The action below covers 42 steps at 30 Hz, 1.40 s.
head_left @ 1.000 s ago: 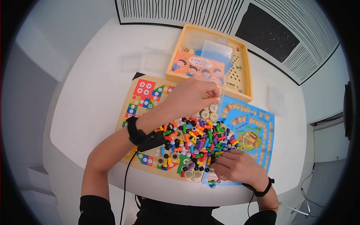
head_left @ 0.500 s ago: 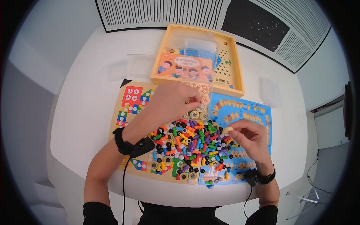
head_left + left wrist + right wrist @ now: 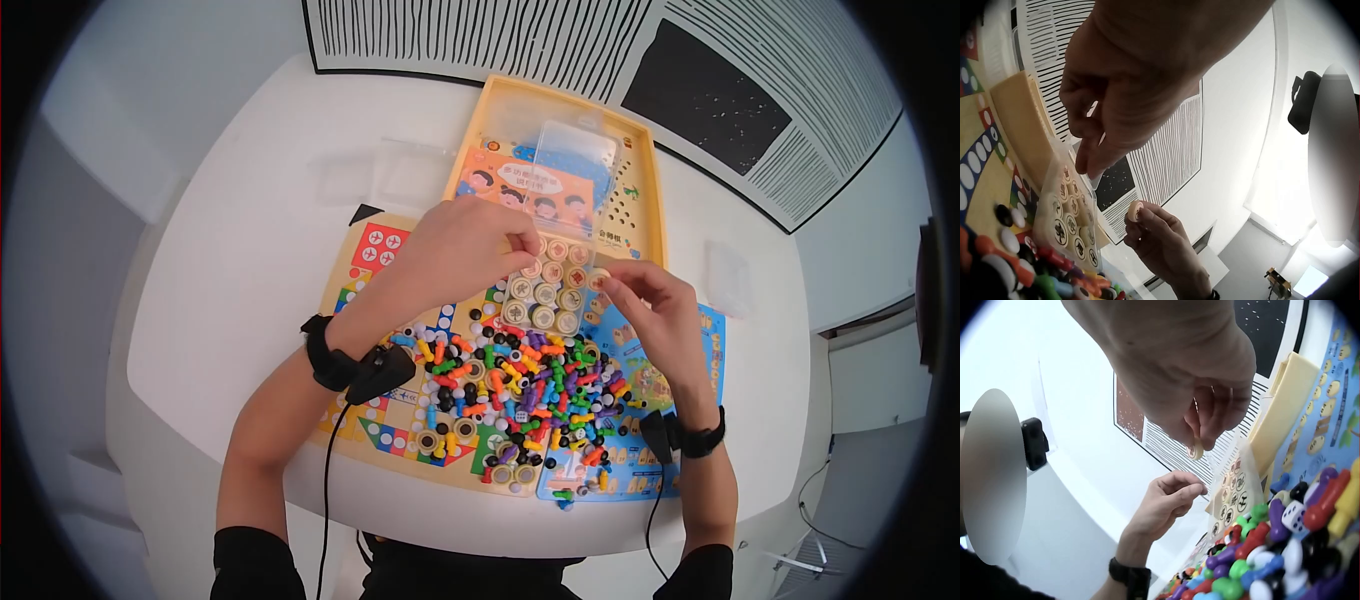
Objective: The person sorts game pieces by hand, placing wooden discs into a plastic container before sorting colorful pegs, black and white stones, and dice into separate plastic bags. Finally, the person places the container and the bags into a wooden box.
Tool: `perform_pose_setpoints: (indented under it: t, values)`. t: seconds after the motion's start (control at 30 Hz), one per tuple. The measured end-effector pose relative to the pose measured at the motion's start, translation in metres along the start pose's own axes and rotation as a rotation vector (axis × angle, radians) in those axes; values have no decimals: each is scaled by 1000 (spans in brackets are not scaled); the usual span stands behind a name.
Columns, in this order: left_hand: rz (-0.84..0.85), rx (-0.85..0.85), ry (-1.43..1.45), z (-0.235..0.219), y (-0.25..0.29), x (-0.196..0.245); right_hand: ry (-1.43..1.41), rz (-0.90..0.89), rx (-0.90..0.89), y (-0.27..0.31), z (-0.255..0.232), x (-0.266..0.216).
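The right hand point(image 3: 655, 312) pinches a disc point(image 3: 599, 280) near the box point(image 3: 1049, 194)'s right edge. The left hand point(image 3: 468, 248) is at its left side, fingertips close together; I can't tell whether they grip anything. A loose pinch could drop the disc among the pegs point(image 3: 540, 385); a knock could shift the box.

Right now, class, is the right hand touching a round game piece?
Touching: the left wrist view shows the right hand pinching the round game piece between thumb and fingers.
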<state>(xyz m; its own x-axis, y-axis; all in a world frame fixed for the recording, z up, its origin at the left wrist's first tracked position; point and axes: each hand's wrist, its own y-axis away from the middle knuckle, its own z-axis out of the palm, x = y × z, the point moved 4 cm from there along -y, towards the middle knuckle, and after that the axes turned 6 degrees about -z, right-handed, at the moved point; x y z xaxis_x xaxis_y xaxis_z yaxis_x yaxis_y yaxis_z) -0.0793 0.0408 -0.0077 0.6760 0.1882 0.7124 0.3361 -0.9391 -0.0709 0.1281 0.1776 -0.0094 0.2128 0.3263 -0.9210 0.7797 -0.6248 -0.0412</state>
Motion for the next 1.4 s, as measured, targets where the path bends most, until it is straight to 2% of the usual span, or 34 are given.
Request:
perform_pose_setpoints:
  t: [0.07, 0.13, 0.2, 0.23, 0.27, 0.3, 0.33, 0.37, 0.43, 0.57, 0.63, 0.7, 0.73, 0.8, 0.83, 0.9, 0.93, 1.0, 1.17, 1.23, 1.27, 1.33, 1.4]
  values:
    - [-38, 7, -74, -11, 3, -1, 93, -211, -61, -19, 7, 1]
    - [11, -141, -145, -10, 11, 0, 107, -210, -97, -31, 10, -3]
    - [54, -168, -176, -6, 17, -1, 371, -386, -82, -37, 10, -14]
    - [105, -205, -210, -3, 20, 0, 373, -389, -92, -39, 9, -13]
    - [99, -199, -207, -3, 22, -1, 510, -437, -76, -41, 7, -12]
    - [110, -285, -274, 0, 26, -3, 646, -485, -58, -41, 8, -12]
    - [124, -373, -340, 3, 28, -2, 647, -487, -64, -41, 9, -12]
    - [121, -372, -337, 1, 29, 2, 684, -510, -43, -40, 10, -12]
    - [-14, -550, -427, 0, 30, 6, 720, -531, -21, -35, 12, -13]
    - [37, -492, -349, 3, 33, 4, 682, -545, 46, -22, 16, -21]
    - [29, -486, -410, -2, 36, 10, 636, -527, 53, -11, 12, -29]
    - [68, -532, -369, -1, 42, 17, 536, -453, -208, 3, 13, -36]
    - [108, -567, -327, 1, 45, 21, 528, -448, -205, 8, 11, -39]
    - [170, -606, -327, 11, 51, 26, 547, -670, -599, 27, 24, -45]
    - [228, -637, -323, 15, 55, 31, 538, -671, -591, 31, 28, -44]
    - [196, -688, -374, 20, 59, 35, 558, -761, -741, 46, 46, -44]
    - [164, -726, -417, 22, 61, 36, 548, -761, -730, 49, 51, -45]
    - [140, -742, -476, 30, 67, 32, 617, -832, -777, 58, 61, -46]
    - [48, -767, -554, 17, 81, 31, 666, -968, -709, 79, 93, -44]
    - [3, -614, -467, 1, 84, 18, 727, -1002, -727, 84, 103, -36]
    - [10, -627, -484, -2, 85, 14, 721, -998, -705, 84, 106, -34]
    - [-30, -515, -554, -9, 83, 6, 746, -1082, -598, 84, 110, -34]
    - [-12, -475, -534, -8, 81, -1, 763, -1070, -636, 84, 112, -33]
